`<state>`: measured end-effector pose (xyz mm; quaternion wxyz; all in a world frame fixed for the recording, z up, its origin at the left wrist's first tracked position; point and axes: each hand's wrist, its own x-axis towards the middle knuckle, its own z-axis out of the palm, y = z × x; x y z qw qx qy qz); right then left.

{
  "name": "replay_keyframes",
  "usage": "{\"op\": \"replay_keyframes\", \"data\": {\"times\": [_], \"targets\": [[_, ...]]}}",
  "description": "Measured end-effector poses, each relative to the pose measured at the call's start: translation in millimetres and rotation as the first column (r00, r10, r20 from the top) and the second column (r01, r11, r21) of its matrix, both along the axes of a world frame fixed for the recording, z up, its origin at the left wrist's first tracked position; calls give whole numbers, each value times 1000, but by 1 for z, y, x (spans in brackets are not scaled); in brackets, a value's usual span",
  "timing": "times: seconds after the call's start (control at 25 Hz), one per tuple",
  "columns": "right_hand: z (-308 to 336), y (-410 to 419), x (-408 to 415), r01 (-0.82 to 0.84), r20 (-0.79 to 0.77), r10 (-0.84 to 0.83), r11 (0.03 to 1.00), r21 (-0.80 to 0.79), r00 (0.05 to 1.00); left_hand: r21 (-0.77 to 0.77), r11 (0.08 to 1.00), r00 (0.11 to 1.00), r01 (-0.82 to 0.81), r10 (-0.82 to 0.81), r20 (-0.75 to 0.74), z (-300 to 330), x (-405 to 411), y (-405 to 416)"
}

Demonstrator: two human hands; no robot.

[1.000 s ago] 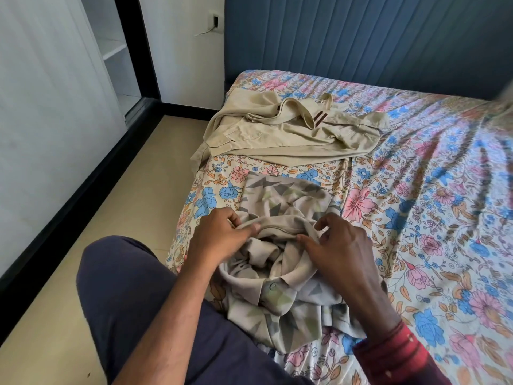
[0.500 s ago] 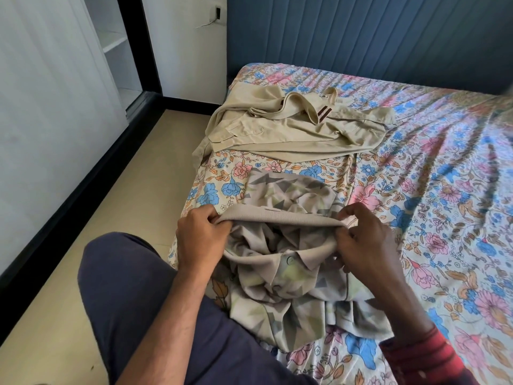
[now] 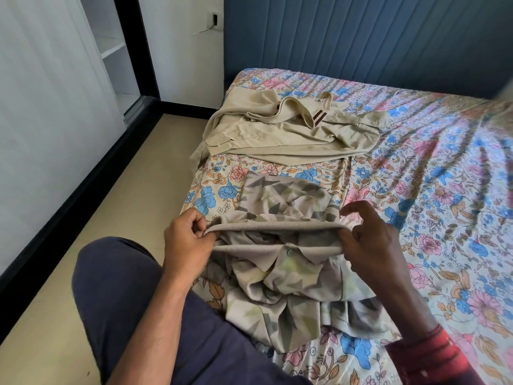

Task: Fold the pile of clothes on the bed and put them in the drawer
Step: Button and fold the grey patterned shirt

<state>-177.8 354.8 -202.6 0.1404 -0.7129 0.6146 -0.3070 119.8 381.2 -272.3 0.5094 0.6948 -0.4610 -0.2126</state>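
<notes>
On the bed (image 3: 433, 190) with a flowered sheet, beside the beige floor (image 3: 91, 245) and a blue padded wall (image 3: 361, 37), the left hand (image 3: 186, 243) and right hand (image 3: 372, 243) each pinch the collar of the patterned shirt (image 3: 280, 279), with 1 beige garment (image 3: 280, 134) lying further back.

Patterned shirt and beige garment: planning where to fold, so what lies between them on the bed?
Only bare floral bedsheet separates patterned shirt and beige garment, in the head view.

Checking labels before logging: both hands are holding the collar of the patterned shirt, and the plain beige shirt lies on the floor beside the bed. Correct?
One error. The plain beige shirt lies on the bed, beyond the patterned shirt, not on the floor; the head view shows it. The rest holds: left hand and right hand hold its collar.
</notes>
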Motion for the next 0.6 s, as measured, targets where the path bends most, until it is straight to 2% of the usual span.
{"op": "replay_keyframes", "data": {"times": [0.12,0.24,0.36,0.44,0.52,0.6], "targets": [[-2,1,-1,-5,31,6,1000,-31,1000,-15,999,999,-39,39,-13,-1,-1,0],[-6,6,9,-10,122,8,1000,18,992,45,998,987,-44,50,-154,-2,-5,0],[-15,22,35,-125,201,105,988,89,974,44,996,997,-73,72,11,2,-8,6],[-18,35,50,-126,239,100,987,99,966,-104,994,993,-37,49,111,15,-20,21],[-18,39,61,-72,357,18,988,139,934,-190,977,992,99,-81,97,26,-36,39],[-16,42,72,-65,420,-8,985,160,908,-138,938,943,317,-328,-65,32,-52,64]]}}
